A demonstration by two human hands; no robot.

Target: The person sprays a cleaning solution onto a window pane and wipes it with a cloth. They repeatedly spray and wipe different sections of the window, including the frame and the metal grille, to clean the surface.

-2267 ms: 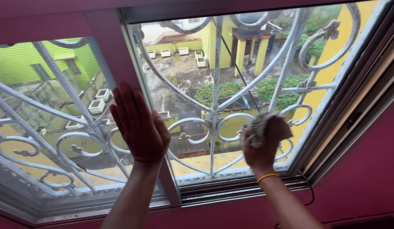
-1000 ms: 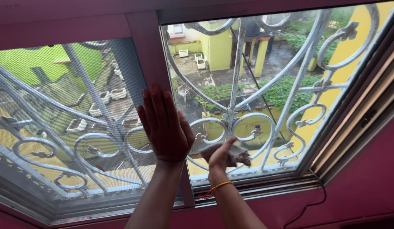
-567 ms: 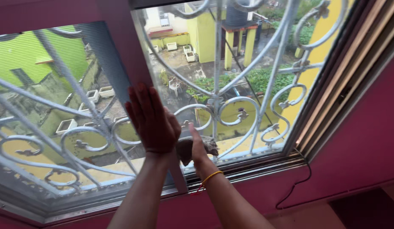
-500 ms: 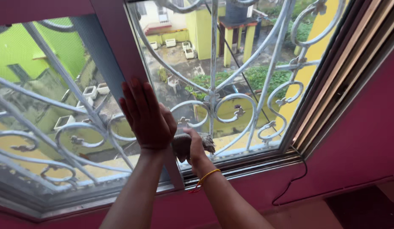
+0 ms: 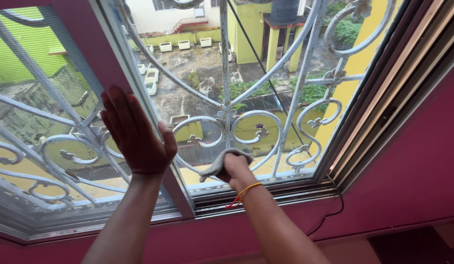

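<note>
A: What changed vs half a second back?

B: View swung left and up; the maroon window frame (image 5: 121, 93) now cuts the picture further to 9 o'clock. Right hand (image 5: 235, 167) slid toward 3 o'clock along the bottom of the glass pane (image 5: 197, 98), cloth with it. Left hand (image 5: 135, 132) sits lower-left than before, same flat pose.

A: Surroundings, big to small?

B: Maroon wall (image 5: 412, 181) at 3 to 5 o'clock. Mesh screen (image 5: 26, 98) at 9 o'clock. White scrolled iron grille (image 5: 227, 117) outside the pane, so it's behind the glass, not blocking the hands. Sliding track (image 5: 266, 195) at 6 o'clock, just under the right hand. Thin black cable (image 5: 329, 212) at 4 o'clock.

A: Hands?

B: Left hand spread wide, palm flat against the frame's upright, fingers pointing to 11 o'clock, holding nothing. Right hand closed around the grey cloth (image 5: 214, 167), pressing it on the pane's bottom edge; cloth sticks out toward 9 o'clock. Yellow thread band (image 5: 247, 187) on that wrist. Both forearms come up from 6 o'clock.
</note>
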